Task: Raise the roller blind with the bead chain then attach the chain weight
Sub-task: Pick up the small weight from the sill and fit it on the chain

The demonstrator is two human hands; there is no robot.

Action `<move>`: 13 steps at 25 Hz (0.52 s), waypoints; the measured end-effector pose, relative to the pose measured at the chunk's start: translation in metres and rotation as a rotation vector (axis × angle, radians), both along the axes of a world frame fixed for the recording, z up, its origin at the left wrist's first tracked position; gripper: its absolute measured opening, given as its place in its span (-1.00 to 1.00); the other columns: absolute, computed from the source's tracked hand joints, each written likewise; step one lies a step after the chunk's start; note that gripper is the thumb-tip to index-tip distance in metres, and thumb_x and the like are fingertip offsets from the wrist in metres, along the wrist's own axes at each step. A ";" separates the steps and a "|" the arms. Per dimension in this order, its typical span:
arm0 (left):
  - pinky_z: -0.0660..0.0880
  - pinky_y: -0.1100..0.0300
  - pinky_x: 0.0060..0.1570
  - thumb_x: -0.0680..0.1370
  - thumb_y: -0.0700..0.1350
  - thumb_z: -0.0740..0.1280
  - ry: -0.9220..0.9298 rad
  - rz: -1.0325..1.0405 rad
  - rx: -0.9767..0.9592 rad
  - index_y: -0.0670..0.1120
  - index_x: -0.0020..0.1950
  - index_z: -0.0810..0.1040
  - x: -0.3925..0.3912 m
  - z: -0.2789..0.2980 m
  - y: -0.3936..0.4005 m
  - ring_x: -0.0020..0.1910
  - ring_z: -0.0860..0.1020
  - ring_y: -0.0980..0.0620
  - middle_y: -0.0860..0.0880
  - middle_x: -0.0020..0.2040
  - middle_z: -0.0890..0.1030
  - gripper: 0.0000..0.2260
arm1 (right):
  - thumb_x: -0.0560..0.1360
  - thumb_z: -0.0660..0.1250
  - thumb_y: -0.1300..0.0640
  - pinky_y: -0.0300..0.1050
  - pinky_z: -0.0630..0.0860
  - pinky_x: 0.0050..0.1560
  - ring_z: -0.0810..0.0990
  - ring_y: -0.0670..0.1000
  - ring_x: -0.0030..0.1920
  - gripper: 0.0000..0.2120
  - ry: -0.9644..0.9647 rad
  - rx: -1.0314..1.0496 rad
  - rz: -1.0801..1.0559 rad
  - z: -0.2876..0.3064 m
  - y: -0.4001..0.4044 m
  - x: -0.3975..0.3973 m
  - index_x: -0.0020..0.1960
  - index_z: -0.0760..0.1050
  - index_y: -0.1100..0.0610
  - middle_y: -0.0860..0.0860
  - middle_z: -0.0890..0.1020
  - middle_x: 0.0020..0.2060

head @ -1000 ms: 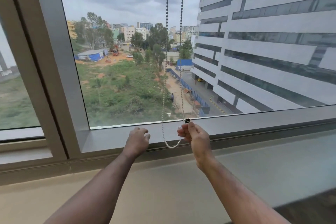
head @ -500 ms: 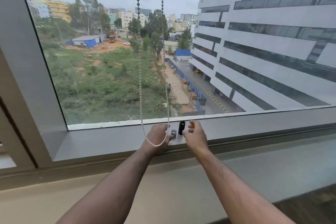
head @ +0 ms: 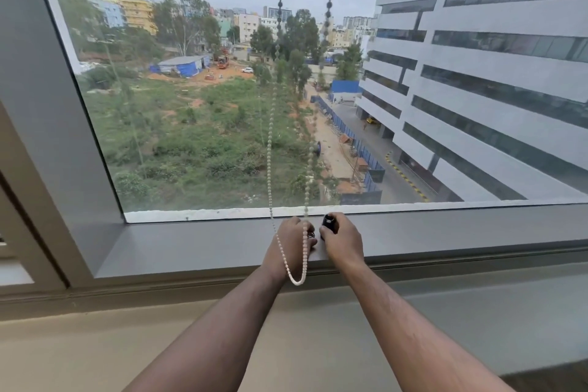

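Grey metal window frame point(head: 197, 248): it slopes across the lower left and middle of the frame as a smooth, hard sill; small parts set on it could slide or roll, as I judge.
Roller blind: not in view; the glass is uncovered to the top of the frame, so I judge the raising done.
Bead chain point(head: 269, 149): two strands drop from the top centre, dark against the sky and pale lower down, joined in a loop that hangs across the back of the left hand and ends just below the sill edge. Light, limp and swinging freely, it gives no resistance to a push. Best pinched at the bottom of the loop, between beads.
Left hand point(head: 291, 248): lower centre, resting on the sill with fingers curled down. A small metallic piece shows at its fingertips, touching the right hand's side; I cannot tell whether the fingers have hold of it or merely cover it.
Chain weight point(head: 328, 222): a small black cylinder just right of the chain, upright, its open top rim showing. Rigid, smooth and probably slippery for its size; hold it round the barrel.
Right hand point(head: 342, 240): lower centre, fingers wrapped closed round the weight's body, heel on the sill.
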State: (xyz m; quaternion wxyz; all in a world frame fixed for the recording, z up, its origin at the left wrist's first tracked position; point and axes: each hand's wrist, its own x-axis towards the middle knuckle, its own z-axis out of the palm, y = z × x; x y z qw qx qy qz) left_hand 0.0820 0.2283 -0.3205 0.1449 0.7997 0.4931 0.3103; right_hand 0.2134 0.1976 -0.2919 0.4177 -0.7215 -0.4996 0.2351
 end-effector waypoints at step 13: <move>0.57 0.30 0.13 0.59 -0.24 0.44 -1.025 0.209 -0.319 -0.05 0.21 0.66 -0.100 0.008 -0.113 0.04 0.68 0.10 -0.06 0.06 0.73 -0.78 | 0.65 0.30 0.22 -0.02 0.60 -0.09 0.64 0.09 -0.17 -0.85 0.707 0.271 0.128 -0.012 -0.097 -0.028 0.15 0.56 0.03 -0.03 0.65 -0.24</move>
